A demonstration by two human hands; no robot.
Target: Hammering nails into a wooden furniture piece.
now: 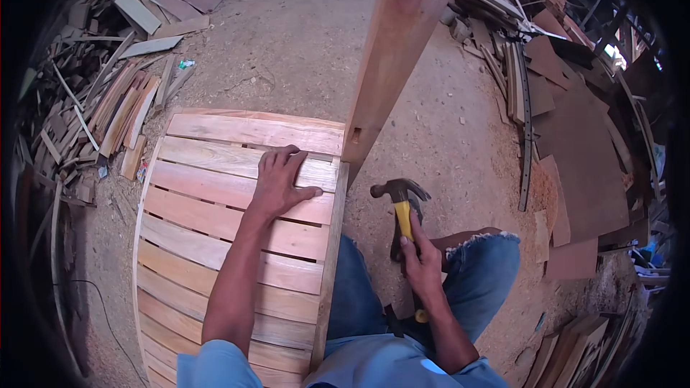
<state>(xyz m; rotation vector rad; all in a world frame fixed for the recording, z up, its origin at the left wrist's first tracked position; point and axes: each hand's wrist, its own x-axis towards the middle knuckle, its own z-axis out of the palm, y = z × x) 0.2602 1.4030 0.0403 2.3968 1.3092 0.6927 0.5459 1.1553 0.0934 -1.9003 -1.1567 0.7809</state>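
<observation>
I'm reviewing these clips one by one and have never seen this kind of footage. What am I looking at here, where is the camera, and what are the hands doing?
There is no machine: a person works with bare hands. The single picture comes from a wide fisheye camera worn on the head, looking down, so straight edges bend. The left hand lies flat on a slatted wooden panel. The right hand grips a claw hammer with a yellow and black handle, head up. A long wooden beam rises from the panel's edge. Below is a dusty floor, with piles of scrap wood on both sides.
</observation>
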